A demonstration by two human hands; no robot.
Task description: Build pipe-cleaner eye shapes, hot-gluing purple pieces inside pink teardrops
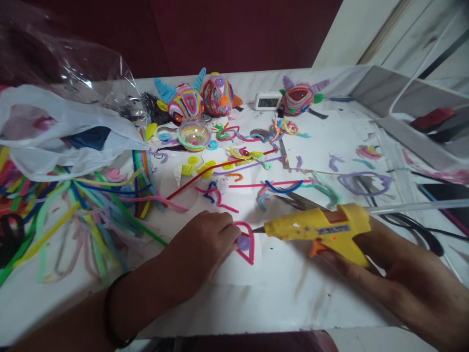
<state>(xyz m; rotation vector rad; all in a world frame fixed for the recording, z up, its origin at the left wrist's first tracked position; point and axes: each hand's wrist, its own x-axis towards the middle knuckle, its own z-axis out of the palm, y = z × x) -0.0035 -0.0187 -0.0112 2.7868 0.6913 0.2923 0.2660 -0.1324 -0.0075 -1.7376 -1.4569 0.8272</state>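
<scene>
Presently, the right hand (406, 283) of the person is closed around the handle of a yellow glue gun (317, 227), and its nozzle points at the right side of a pink outline (252, 247). This outline lies on the white table (278, 303), with a purple disc (244, 242) inside. The left hand (205, 242) has its fingers bent together at the left edge; whether they pinch or only press, I cannot tell. Scissors (304, 201) lie behind the gun.
</scene>
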